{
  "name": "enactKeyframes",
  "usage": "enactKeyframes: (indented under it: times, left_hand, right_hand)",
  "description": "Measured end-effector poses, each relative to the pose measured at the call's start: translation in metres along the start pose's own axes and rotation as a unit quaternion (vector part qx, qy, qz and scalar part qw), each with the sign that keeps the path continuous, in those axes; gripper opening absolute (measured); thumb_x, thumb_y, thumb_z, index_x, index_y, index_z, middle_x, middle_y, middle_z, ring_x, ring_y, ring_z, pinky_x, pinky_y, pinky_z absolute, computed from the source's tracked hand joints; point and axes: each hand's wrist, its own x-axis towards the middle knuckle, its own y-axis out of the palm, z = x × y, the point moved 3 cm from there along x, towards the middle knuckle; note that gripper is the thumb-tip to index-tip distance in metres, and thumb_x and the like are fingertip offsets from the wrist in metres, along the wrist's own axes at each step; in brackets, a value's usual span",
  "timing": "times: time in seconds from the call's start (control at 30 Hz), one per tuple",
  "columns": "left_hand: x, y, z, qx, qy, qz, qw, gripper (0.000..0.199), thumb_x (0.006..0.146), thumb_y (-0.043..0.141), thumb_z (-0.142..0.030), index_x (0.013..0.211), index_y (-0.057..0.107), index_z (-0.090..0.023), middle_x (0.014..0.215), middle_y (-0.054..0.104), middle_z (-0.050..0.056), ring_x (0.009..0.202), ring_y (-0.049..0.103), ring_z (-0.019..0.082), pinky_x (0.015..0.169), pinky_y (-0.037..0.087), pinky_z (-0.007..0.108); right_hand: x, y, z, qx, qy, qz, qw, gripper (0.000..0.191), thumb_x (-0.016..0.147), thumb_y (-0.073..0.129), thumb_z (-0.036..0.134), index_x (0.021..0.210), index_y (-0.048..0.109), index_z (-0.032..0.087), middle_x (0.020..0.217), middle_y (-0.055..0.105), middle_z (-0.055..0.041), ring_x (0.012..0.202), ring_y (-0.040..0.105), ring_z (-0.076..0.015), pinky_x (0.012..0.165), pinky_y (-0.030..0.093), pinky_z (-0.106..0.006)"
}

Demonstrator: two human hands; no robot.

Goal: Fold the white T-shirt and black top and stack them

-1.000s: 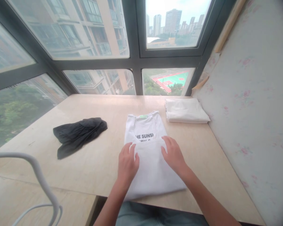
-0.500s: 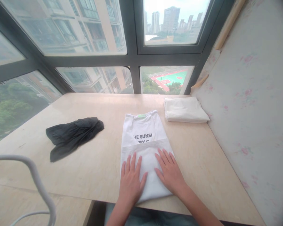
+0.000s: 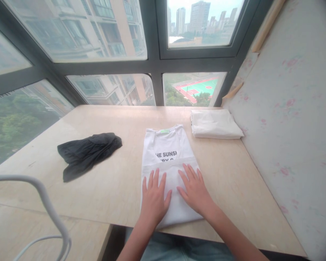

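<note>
In front of me lies a white T-shirt (image 3: 176, 214), its sides folded in and its lower part turned up over the front. Part of the dark lettering and a green neck label show above the turned-up hem. My left hand (image 3: 154, 195) rests flat on the folded part, fingers spread, palm down. On the right half of the same fold, my right hand (image 3: 193, 188) also lies palm down with its fingers apart. Neither hand grips the cloth.
A crumpled black garment (image 3: 89, 152) lies on the wooden table (image 3: 119, 195) at the left. Folded white cloth (image 3: 216, 124) sits at the back right by the wall (image 3: 290, 119). A white cable (image 3: 45, 197) loops at the front left. Windows (image 3: 103, 90) stand behind the table.
The view has shifted slightly, moving the table and garments a little in the picture. Both hands stay flat on the T-shirt, the right now a bit closer to the hem edge.
</note>
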Motion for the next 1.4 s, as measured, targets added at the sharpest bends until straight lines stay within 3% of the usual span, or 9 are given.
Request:
enactKeyframes:
  times: [0.13, 0.33, 0.57, 0.77, 0.87, 0.97, 1.07, 1.17, 1.4]
  left_hand:
    - [0.022, 0.018, -0.003, -0.025, -0.018, 0.002, 1.0, 0.057, 0.092, 0.05, -0.039, 0.147, 0.045, -0.021, 0.159, 0.03, 0.014, 0.146, 0.026, 0.038, 0.114, 0.024, 0.061]
    - [0.021, 0.027, 0.025, -0.035, -0.043, 0.007, 0.998, 0.064, 0.093, 0.048, -0.048, 0.149, 0.041, -0.02, 0.159, 0.031, 0.013, 0.146, 0.027, 0.038, 0.116, 0.028, 0.054]
    - [-0.008, 0.018, 0.037, -0.009, -0.031, 0.016, 0.999, 0.06, 0.094, 0.047, -0.042, 0.149, 0.042, -0.017, 0.159, 0.031, 0.014, 0.146, 0.027, 0.036, 0.115, 0.029, 0.054]
    - [-0.06, 0.001, 0.048, -0.022, 0.038, -0.013, 0.999, 0.048, 0.094, 0.047, -0.025, 0.141, 0.05, -0.018, 0.153, 0.043, 0.012, 0.142, 0.038, 0.034, 0.116, 0.029, 0.059]
    - [-0.087, -0.014, 0.044, -0.105, 0.081, -0.048, 0.99, 0.041, 0.092, 0.043, -0.011, 0.129, 0.058, -0.021, 0.145, 0.053, 0.01, 0.138, 0.045, 0.024, 0.113, 0.041, 0.045]
    - [-0.101, -0.025, 0.034, -0.15, 0.09, -0.051, 0.983, 0.035, 0.093, 0.049, -0.016, 0.126, 0.059, -0.023, 0.137, 0.06, 0.009, 0.132, 0.052, 0.021, 0.105, 0.051, 0.035]
    - [-0.101, -0.027, 0.024, -0.121, 0.122, -0.034, 0.985, 0.041, 0.089, 0.063, -0.039, 0.126, 0.059, -0.021, 0.133, 0.063, 0.011, 0.126, 0.058, 0.026, 0.098, 0.056, 0.038]
    - [-0.096, -0.024, 0.017, -0.092, 0.144, -0.032, 0.985, 0.048, 0.084, 0.066, -0.053, 0.118, 0.062, -0.02, 0.128, 0.065, 0.013, 0.12, 0.061, 0.029, 0.092, 0.059, 0.039]
    - [-0.088, -0.021, 0.002, -0.075, 0.099, -0.019, 0.992, 0.052, 0.078, 0.074, -0.046, 0.119, 0.059, -0.017, 0.122, 0.067, 0.014, 0.115, 0.063, 0.033, 0.09, 0.06, 0.044]
  right_hand:
    - [0.023, 0.01, 0.001, 0.012, 0.007, 0.029, 0.999, 0.054, 0.097, 0.044, 0.042, 0.146, 0.045, 0.02, 0.16, 0.027, -0.0113, 0.148, 0.023, -0.0308, 0.118, 0.019, -0.056]
    - [0.023, 0.016, -0.036, -0.006, 0.034, 0.001, 0.999, 0.057, 0.098, 0.04, 0.042, 0.148, 0.042, 0.014, 0.158, 0.033, -0.0136, 0.147, 0.026, -0.028, 0.118, 0.022, -0.051]
    - [0.0, 0.012, -0.046, -0.006, 0.026, -0.009, 1.0, 0.052, 0.098, 0.039, 0.036, 0.146, 0.045, 0.017, 0.157, 0.034, -0.0119, 0.146, 0.028, -0.0274, 0.117, 0.025, -0.051]
    - [-0.045, 0.0, -0.055, -0.019, 0.015, -0.034, 0.999, 0.044, 0.098, 0.041, 0.028, 0.139, 0.053, 0.016, 0.152, 0.043, -0.0114, 0.142, 0.037, -0.0288, 0.114, 0.034, -0.05]
    - [-0.067, -0.013, -0.048, 0.009, -0.026, -0.056, 0.998, 0.038, 0.096, 0.039, 0.015, 0.125, 0.064, 0.019, 0.146, 0.051, -0.0092, 0.141, 0.039, -0.0279, 0.112, 0.038, -0.05]
    - [-0.081, -0.026, -0.024, 0.065, -0.104, -0.031, 0.992, 0.036, 0.095, 0.041, 0.011, 0.119, 0.066, 0.021, 0.14, 0.057, -0.0074, 0.134, 0.048, -0.0234, 0.108, 0.045, -0.043]
    - [-0.088, -0.031, 0.001, 0.106, -0.145, 0.014, 0.984, 0.028, 0.094, 0.052, 0.021, 0.118, 0.065, 0.021, 0.133, 0.063, -0.0075, 0.126, 0.056, -0.0232, 0.1, 0.052, -0.04]
    - [-0.091, -0.03, 0.009, 0.117, -0.152, -0.006, 0.981, 0.027, 0.093, 0.052, 0.016, 0.115, 0.066, 0.022, 0.126, 0.067, -0.0069, 0.123, 0.058, -0.0233, 0.098, 0.054, -0.04]
    - [-0.083, -0.035, 0.001, 0.171, -0.136, -0.109, 0.97, 0.033, 0.094, 0.044, 0.007, 0.114, 0.066, 0.02, 0.106, 0.073, -0.0084, 0.101, 0.069, -0.0197, 0.087, 0.059, -0.035]
